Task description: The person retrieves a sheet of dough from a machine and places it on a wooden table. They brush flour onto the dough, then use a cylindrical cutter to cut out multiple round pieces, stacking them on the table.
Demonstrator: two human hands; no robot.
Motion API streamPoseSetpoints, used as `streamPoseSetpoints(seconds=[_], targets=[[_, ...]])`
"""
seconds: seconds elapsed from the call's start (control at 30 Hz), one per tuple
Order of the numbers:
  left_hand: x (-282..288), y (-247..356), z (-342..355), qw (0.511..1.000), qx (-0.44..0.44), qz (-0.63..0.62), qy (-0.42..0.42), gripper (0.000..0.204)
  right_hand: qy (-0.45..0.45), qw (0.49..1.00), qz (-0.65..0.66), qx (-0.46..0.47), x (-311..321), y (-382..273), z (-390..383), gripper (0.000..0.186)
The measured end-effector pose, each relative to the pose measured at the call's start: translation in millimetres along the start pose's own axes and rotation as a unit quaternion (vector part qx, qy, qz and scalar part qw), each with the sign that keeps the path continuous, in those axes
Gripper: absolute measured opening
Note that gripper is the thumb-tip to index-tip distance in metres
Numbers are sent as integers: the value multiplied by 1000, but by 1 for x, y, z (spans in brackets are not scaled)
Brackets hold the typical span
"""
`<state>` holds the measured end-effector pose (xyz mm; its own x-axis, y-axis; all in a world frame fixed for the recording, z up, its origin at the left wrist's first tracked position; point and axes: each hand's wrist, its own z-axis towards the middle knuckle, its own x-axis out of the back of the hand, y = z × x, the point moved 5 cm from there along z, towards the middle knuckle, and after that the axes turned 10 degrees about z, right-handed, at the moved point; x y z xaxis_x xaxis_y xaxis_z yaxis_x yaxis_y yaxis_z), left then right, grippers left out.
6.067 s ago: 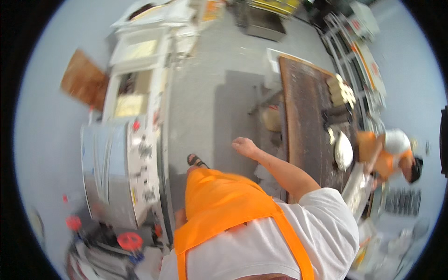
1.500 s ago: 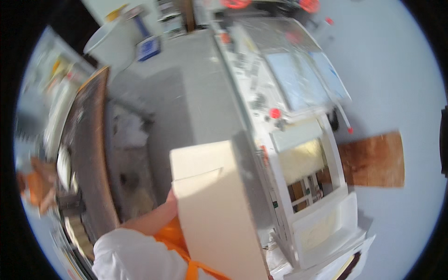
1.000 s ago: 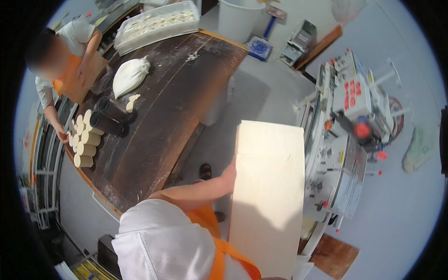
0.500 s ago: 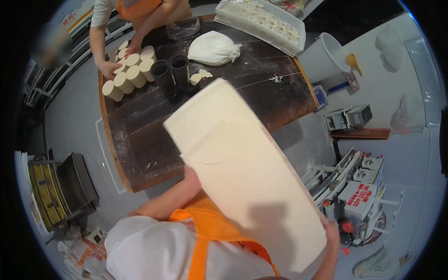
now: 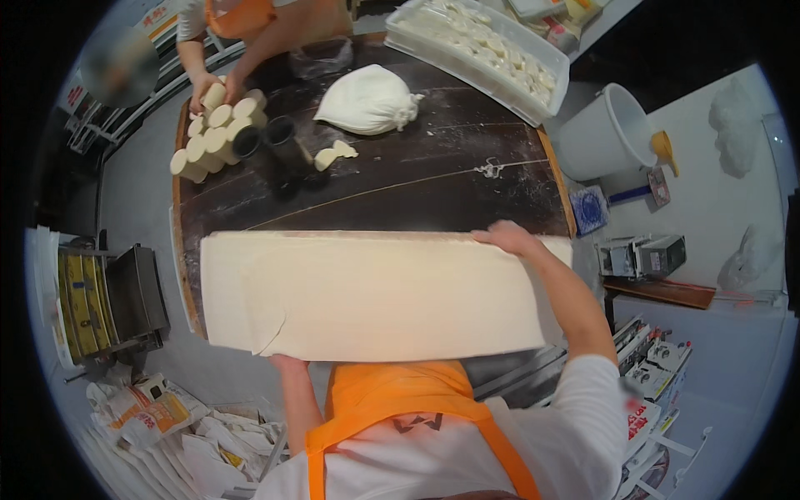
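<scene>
I hold a long, pale cream slab (image 5: 383,296), apparently dough sheets on a board, level over the near part of the dark wooden table (image 5: 367,196). My left hand (image 5: 289,363) grips its near edge at the left, fingers hidden beneath. My right hand (image 5: 504,236) is curled over the far edge at the right. Beyond the slab sit a white cloth bundle (image 5: 358,100), two black cylinders (image 5: 279,150), small dough scraps (image 5: 336,152) and several cream rolls (image 5: 204,156).
A co-worker (image 5: 237,17) handles the rolls. A dough tray (image 5: 467,50) sits at the table's back right. A white bucket (image 5: 596,133), scale (image 5: 589,208) and machines (image 5: 658,367) are rightward; a metal-and-yellow unit (image 5: 108,304) and sacks (image 5: 150,408) are leftward.
I have turned from the machines to face the table. The slab has swung crosswise over the table's near edge, and my right hand has moved to its far edge.
</scene>
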<state>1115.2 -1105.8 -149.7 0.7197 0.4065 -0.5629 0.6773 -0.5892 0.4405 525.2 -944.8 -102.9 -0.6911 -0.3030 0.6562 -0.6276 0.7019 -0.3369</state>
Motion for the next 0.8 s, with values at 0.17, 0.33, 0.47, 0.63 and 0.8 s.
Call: streamPoseSetpoints(seconds=[0.17, 0.33, 0.47, 0.63, 0.8], targets=[[-3, -27, 11, 999, -22, -15, 40, 76, -58, 998, 12, -9, 27, -14, 67, 86], [9, -41, 18, 997, -26, -26, 72, 76, -46, 999, -8, -25, 38, -24, 81, 77], [18, -45, 19, 995, -22, -29, 94, 76, 22, 998, 41, 46, 48, -23, 67, 57], [20, -44, 22, 994, -11, -25, 108, 77, 328, 944, -7, 25, 114, 4, 41, 59], [24, -45, 25, 993, 0, -20, 113, 77, 189, 979, 59, -56, 69, -53, 96, 86]])
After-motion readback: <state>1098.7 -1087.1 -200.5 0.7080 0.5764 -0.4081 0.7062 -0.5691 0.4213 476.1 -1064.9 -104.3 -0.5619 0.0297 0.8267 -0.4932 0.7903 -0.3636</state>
